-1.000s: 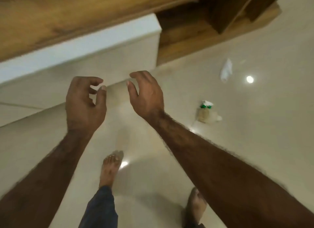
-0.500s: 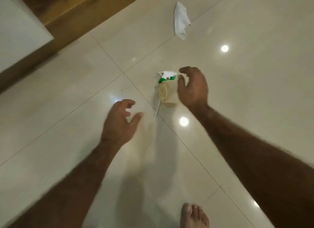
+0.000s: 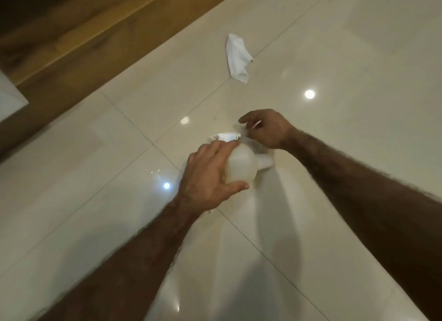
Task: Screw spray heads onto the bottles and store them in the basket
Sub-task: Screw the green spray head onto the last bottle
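Note:
A translucent white bottle lies on its side low over the tiled floor, and my left hand is wrapped around its body from the left. Its narrow end points right. Just beyond my left fingers is a white spray head. My right hand hovers behind the bottle, its fingers pinched on a thin white tube beside the spray head. Whether the tube joins the head is hidden by the fingers. No basket is in view.
A crumpled white cloth lies on the floor farther back. Wooden furniture runs along the upper left, with a white panel at the left edge. Glossy beige tiles surround the hands, with ceiling lights reflected in them.
The view swung down from the furniture to the floor. Both hands reached the bottle; my left hand closed around it, and my right hand moved from its side to the tube behind it.

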Demonstrator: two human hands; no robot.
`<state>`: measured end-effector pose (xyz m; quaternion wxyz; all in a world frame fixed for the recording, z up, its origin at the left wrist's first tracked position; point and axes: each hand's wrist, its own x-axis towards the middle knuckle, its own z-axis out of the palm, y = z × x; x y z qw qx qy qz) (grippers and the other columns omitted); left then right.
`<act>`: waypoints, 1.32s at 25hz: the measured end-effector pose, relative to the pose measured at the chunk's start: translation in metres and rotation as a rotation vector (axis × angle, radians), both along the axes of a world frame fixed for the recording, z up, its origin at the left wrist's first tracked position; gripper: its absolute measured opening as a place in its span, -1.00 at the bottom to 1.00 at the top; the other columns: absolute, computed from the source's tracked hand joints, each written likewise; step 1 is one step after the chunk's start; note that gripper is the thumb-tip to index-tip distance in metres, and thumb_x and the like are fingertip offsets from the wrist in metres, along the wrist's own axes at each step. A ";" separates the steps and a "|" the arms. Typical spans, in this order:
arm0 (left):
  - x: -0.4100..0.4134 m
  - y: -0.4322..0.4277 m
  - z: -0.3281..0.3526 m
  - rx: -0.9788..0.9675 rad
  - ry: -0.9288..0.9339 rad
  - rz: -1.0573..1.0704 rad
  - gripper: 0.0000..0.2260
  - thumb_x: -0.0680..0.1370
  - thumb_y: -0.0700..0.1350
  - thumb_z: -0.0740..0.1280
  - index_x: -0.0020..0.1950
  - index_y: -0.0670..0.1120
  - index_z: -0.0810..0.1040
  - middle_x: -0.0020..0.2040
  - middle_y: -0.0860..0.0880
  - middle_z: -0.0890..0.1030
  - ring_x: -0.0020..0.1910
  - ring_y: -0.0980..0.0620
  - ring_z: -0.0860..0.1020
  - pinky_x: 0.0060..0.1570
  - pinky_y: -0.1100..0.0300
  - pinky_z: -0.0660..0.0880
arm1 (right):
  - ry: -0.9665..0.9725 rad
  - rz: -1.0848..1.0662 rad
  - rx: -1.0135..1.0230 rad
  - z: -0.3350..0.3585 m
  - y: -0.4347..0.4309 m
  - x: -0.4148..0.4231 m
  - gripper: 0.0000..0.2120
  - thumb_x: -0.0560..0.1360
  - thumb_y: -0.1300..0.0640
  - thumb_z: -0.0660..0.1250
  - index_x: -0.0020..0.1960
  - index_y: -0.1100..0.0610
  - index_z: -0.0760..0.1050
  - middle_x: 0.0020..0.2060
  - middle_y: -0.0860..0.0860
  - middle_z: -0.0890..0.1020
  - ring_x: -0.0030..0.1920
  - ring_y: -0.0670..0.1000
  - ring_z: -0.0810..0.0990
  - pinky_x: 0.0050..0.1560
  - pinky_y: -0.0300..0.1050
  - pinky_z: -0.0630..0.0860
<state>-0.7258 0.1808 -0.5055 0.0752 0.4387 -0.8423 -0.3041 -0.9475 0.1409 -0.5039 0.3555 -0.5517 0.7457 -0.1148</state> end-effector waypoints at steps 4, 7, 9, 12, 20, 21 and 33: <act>0.046 0.009 0.006 0.294 0.389 0.254 -0.22 0.28 0.12 0.71 0.43 0.19 0.47 0.36 0.20 0.53 0.26 0.27 0.56 0.18 0.22 0.57 | -0.069 0.102 0.048 0.007 -0.016 0.003 -0.58 0.45 0.30 0.41 0.27 0.03 0.62 0.13 0.04 0.65 0.13 0.05 0.61 0.26 -0.08 0.52; 0.117 0.029 0.001 0.507 0.618 0.660 -0.26 0.11 0.12 0.73 0.20 0.16 0.50 0.18 0.07 0.63 -0.04 0.26 0.66 -0.15 0.26 0.65 | -0.016 0.258 0.079 0.012 -0.016 0.013 -0.44 0.44 0.25 0.48 0.41 0.03 0.51 0.28 0.07 0.56 0.21 0.04 0.55 0.23 -0.16 0.44; 0.158 0.043 0.002 0.566 0.660 0.883 -0.27 0.03 0.23 0.68 0.10 0.11 0.49 0.06 0.02 0.66 -0.13 0.14 0.69 -0.28 0.17 0.69 | 0.062 0.394 0.074 0.011 -0.010 0.025 -0.23 0.41 0.16 0.55 0.54 0.00 0.32 0.35 0.08 0.46 0.27 0.06 0.47 0.25 -0.11 0.42; 0.182 0.049 0.003 0.514 0.670 1.078 -0.40 0.25 0.32 0.62 0.12 0.05 0.55 0.00 0.05 0.67 -0.07 0.04 0.69 -0.25 0.07 0.70 | 0.291 0.607 0.015 0.000 -0.006 0.044 -0.09 0.41 0.08 0.54 0.61 -0.11 0.12 0.50 0.08 0.30 0.42 0.16 0.34 0.35 0.10 0.42; 0.172 0.034 0.009 0.574 0.686 1.224 -0.76 0.60 0.27 0.38 0.01 0.13 0.66 0.13 -0.03 0.69 0.13 -0.12 0.65 0.17 -0.15 0.62 | 0.428 0.659 -0.281 -0.011 0.003 0.053 -0.67 0.52 -0.03 0.40 0.24 0.06 0.58 0.17 0.10 0.54 0.08 0.17 0.53 -0.09 0.03 0.55; 0.170 0.031 0.011 0.581 0.686 1.218 -0.77 0.61 0.27 0.37 0.01 0.14 0.66 0.15 -0.03 0.69 0.15 -0.12 0.65 0.18 -0.15 0.62 | 0.427 0.612 -0.285 -0.011 0.003 0.051 -0.65 0.52 -0.05 0.40 0.25 0.05 0.58 0.15 0.10 0.55 0.06 0.16 0.54 -0.09 0.05 0.57; 0.166 0.018 0.017 0.663 0.761 1.214 -0.66 0.64 0.31 0.29 0.11 0.08 0.66 -0.19 0.08 0.74 -0.19 -0.04 0.65 -0.35 0.17 0.59 | 0.416 0.314 -0.378 0.000 0.001 0.035 -0.64 0.53 -0.11 0.39 0.25 0.05 0.60 0.14 0.13 0.56 0.08 0.19 0.55 -0.01 0.06 0.55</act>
